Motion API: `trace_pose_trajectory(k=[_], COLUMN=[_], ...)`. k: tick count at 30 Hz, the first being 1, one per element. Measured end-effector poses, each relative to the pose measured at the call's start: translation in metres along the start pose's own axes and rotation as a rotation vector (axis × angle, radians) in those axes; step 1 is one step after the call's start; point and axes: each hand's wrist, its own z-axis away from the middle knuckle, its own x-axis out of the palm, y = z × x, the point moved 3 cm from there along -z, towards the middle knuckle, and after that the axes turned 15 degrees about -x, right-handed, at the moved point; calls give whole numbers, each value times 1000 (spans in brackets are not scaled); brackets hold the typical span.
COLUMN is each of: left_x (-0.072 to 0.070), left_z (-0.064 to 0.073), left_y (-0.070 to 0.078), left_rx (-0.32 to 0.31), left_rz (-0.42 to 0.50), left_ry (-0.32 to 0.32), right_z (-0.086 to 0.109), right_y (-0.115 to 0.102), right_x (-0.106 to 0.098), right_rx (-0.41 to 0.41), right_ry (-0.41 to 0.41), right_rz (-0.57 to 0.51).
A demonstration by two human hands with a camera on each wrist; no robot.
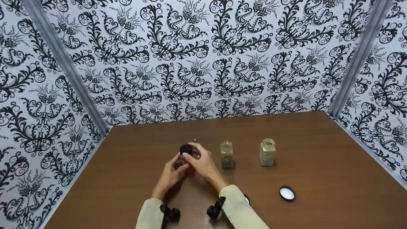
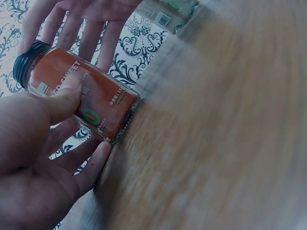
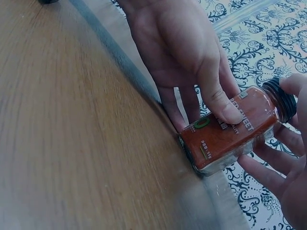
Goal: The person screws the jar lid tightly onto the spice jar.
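Note:
A square glass spice jar (image 2: 96, 93) of orange-red powder, labelled with "SWEET", stands on the table with a black ribbed lid (image 1: 186, 149) on its mouth. My left hand (image 1: 171, 176) grips the jar's body, its thumb across the label. At the top, my right hand (image 1: 202, 160) holds the lid between thumb and fingers. In the right wrist view the lid (image 3: 280, 99) sits on the jar's neck; whether it is loose I cannot tell. To the right stand two lidless glass jars, one with greenish powder (image 1: 227, 157) and one with paler powder (image 1: 267, 154).
A black lid with a white inside (image 1: 287, 193) lies upturned at the front right. Another lid (image 1: 246, 199) shows partly behind my right sleeve. The brown table (image 1: 305, 133) ends at patterned walls (image 1: 187, 63) behind and at both sides.

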Motion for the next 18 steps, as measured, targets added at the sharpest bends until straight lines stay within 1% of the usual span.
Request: trace_pose_trajectory(k=[3,6,11,15,18], left_x=[0,1,1,1,1], left_z=[-1,0,1,1,2], left_y=[1,1,2,3,3], left_rx=[-1,6,24,29,31], left_rz=[-4,-6,-5,-12,-12], left_ry=[2,-3,-22,-15,-9], right_z=[-1,-1,-1,-1,-1], right_y=[0,1,3,4,4], right_x=[0,0,0,1,2], right_rx=[-23,-58,-43,-32,-26], right_ry=[-18,-22,-19,-14,-14], right_rz=[58,81,55,33,37])
